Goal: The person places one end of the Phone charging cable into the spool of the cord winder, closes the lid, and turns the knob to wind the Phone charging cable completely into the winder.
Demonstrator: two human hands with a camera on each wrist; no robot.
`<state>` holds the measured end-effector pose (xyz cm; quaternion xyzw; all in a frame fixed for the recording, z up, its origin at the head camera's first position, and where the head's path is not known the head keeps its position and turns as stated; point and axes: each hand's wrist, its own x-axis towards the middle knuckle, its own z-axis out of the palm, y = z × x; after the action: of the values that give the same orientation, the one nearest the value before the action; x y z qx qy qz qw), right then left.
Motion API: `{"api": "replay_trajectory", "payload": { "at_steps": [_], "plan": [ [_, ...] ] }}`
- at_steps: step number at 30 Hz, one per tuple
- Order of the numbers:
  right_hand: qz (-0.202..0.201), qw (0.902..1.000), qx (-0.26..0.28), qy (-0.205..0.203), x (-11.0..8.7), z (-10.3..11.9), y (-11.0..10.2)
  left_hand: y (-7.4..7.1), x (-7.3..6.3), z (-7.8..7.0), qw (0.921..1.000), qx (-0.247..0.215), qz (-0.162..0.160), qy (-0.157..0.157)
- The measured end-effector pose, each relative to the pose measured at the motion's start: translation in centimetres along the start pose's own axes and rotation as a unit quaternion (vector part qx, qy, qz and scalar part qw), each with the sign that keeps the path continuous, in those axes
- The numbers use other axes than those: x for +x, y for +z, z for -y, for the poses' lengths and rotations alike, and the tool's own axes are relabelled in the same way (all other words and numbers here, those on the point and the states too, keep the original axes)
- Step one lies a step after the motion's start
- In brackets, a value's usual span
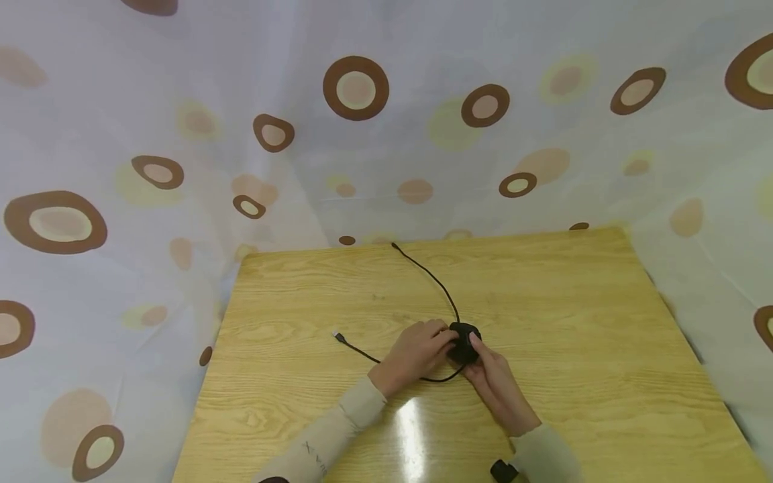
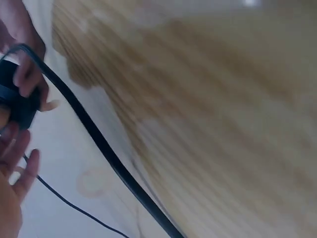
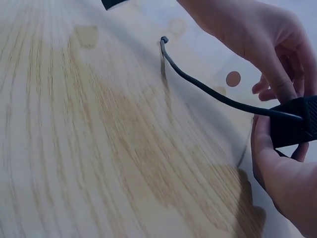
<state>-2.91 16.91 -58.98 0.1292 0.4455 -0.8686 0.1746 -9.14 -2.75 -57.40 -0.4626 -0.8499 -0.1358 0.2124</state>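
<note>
A small black box-like device (image 1: 464, 343) with a dark cable leaving each of two opposite sides is held just above the table. My right hand (image 1: 498, 386) grips it from the right and below, thumb on its upper face. From the left, my left hand (image 1: 417, 352) has bent fingers and thumb on the device's edge. One cable (image 1: 431, 275) runs toward the back of the table. The other passes under my left wrist and ends at a silver-tipped plug (image 1: 338, 336). In the right wrist view, the device (image 3: 292, 129) shows a ribbed patch.
The wood-grain table (image 1: 290, 288) is bounded at the back and both sides by a white sheet (image 1: 417, 154) with brown, peach and yellow spots. The far cable end (image 1: 394, 245) lies by the table's back edge. A black camera mount (image 1: 503, 471) sits near my right sleeve.
</note>
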Motion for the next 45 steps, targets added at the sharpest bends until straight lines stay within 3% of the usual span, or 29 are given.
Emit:
{"api": "replay_trajectory", "payload": {
  "at_steps": [6, 10, 15, 20, 24, 27, 33, 37, 41, 43, 45],
  "plan": [
    [0.007, 0.9995, 0.020, 0.021, 0.2, -0.1, 0.1, -0.3, 0.1, 1.1, 0.9947, 0.054, -0.037, 0.079],
    [0.015, 0.9991, 0.032, 0.021, 0.3, -0.2, 0.2, -0.1, 0.0, 1.3, 0.9922, 0.069, -0.052, 0.090],
    [0.010, 0.9996, 0.025, 0.012, 0.1, -0.5, 0.4, 1.0, -0.5, 0.9, 0.9896, 0.094, -0.077, 0.077],
    [-0.012, 0.9998, 0.015, -0.011, 0.1, -0.8, 1.1, 1.7, -0.9, 0.4, 0.9917, 0.093, -0.082, 0.033],
    [-0.038, 0.9988, 0.003, -0.032, 0.1, -0.9, 1.7, 1.4, -1.0, -0.4, 0.9968, 0.045, -0.060, -0.029],
    [-0.052, 0.9974, 0.007, -0.050, 0.1, -1.0, 1.9, 1.1, -0.8, -1.1, 0.9963, 0.018, -0.043, -0.072],
    [-0.059, 0.9943, 0.020, -0.086, -0.1, -1.1, 1.9, 0.7, -0.2, -1.9, 0.9936, 0.023, -0.042, -0.102],
    [-0.076, 0.9924, 0.015, -0.096, -0.2, -1.1, 2.3, 0.1, 0.2, -2.1, 0.9899, -0.016, -0.025, -0.139],
    [-0.105, 0.9887, -0.005, -0.107, -0.2, -1.1, 2.7, -0.5, 0.8, -2.2, 0.9763, -0.084, 0.022, -0.198],
    [-0.111, 0.9872, -0.020, -0.113, -0.2, -1.2, 2.8, -0.8, 1.1, -2.2, 0.9612, -0.136, 0.046, -0.235],
    [-0.114, 0.9853, -0.040, -0.120, -0.2, -1.3, 2.7, -1.2, 1.4, -2.1, 0.9400, -0.194, 0.066, -0.273]
  ]
}}
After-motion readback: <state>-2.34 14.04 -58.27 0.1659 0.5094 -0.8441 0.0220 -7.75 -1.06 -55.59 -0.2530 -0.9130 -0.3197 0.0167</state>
